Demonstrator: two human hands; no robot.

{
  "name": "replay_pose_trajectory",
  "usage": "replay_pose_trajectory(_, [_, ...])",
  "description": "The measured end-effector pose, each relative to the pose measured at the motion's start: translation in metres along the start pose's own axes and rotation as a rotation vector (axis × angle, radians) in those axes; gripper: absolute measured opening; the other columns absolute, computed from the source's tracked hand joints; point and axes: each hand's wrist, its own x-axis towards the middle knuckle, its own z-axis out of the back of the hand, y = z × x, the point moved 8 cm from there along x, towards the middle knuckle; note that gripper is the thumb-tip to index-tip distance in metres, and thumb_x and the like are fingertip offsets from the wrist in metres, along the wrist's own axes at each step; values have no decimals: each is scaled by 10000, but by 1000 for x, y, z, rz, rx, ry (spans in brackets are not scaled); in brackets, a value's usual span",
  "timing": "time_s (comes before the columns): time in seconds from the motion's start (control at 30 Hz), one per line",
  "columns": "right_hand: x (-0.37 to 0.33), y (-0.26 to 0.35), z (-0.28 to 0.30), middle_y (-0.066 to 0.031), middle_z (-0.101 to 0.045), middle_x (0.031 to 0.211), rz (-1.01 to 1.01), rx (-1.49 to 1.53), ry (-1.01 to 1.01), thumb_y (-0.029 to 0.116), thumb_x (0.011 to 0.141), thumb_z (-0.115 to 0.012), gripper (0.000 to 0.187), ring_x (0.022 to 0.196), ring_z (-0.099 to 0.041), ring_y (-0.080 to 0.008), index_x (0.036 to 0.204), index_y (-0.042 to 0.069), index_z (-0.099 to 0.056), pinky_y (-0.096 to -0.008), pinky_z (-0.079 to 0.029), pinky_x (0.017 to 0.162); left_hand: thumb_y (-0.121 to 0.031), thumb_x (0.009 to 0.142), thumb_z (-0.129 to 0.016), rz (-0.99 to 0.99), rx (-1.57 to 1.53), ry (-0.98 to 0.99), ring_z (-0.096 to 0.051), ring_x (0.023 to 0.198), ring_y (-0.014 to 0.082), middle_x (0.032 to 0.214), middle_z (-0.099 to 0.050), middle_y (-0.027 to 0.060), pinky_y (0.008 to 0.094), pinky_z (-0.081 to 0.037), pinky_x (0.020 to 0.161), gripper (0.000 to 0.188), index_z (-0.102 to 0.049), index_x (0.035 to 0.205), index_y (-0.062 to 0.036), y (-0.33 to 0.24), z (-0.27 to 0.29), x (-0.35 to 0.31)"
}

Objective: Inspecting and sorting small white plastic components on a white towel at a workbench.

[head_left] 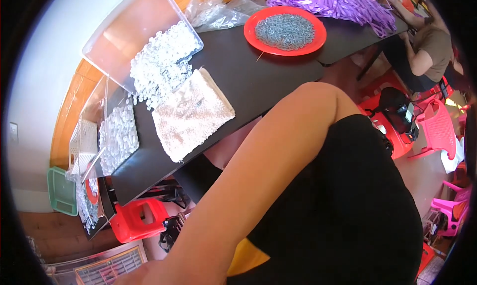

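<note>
My bent right arm crosses the middle, its elbow by the table's front edge and a black sleeve on the upper arm. Only a part of my right hand (141,276) shows at the lower left rim; its fingers are hidden, so I cannot tell what it holds. My left hand is not in view. Beyond the forearm, a folded cream cloth (191,118) with a small dark piece on top lies on the dark table (223,54). Beside it, clear small pieces (164,61) spill from a tipped clear plastic bin (121,36). A red plate (250,34) holds many small grey metal pieces (285,31).
Purple ribbons (333,4) and a clear plastic bag (223,14) lie along the far side. At the left are a bag of clear pieces (119,136), a white basket (83,143) and a green tray (62,190). Red stools (139,220) stand below; a person (427,51) sits far right.
</note>
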Motion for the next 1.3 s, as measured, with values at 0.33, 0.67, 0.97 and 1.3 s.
replay_pose_trajectory(0.33, [3, 15, 1, -124, -679, 724, 54, -125, -21, 167, 778, -659, 162, 659, -645, -240, 792, 14, -713, -358, -485, 611, -114, 831, -605, -22, -115, -352, -594, 687, 251, 862, -623, 162, 347, -489, 596, 215, -605, 950, 65, 13, 44, -6])
replay_pose_trajectory(0.67, [8, 21, -3, -150, -675, 728, 120, -134, 14, 174, 783, -652, 171, 652, -644, -261, 774, 12, -704, -381, -489, 603, -82, 800, -624, -41, -244, -827, -620, 689, 260, 833, -647, 175, 349, -503, 635, 186, -618, 907, 70, 31, 50, -50])
replay_pose_trajectory(0.97, [6, 38, -4, -173, -672, 732, 220, -139, 53, 181, 787, -645, 181, 646, -643, -280, 759, 10, -696, -401, -493, 595, -185, 755, -692, 193, -274, -1276, -570, 606, 206, 918, -600, 234, 263, -455, 543, 367, -607, 964, 105, 66, 28, -137])
replay_pose_trajectory(1.3, [9, 42, 6, -198, -668, 736, 303, -134, 70, 188, 792, -638, 194, 640, -642, -301, 742, 7, -688, -425, -497, 587, -177, 751, -693, 450, -364, -1486, -567, 580, 185, 887, -623, 204, 252, -447, 534, 333, -617, 922, 98, 98, 2, -191])
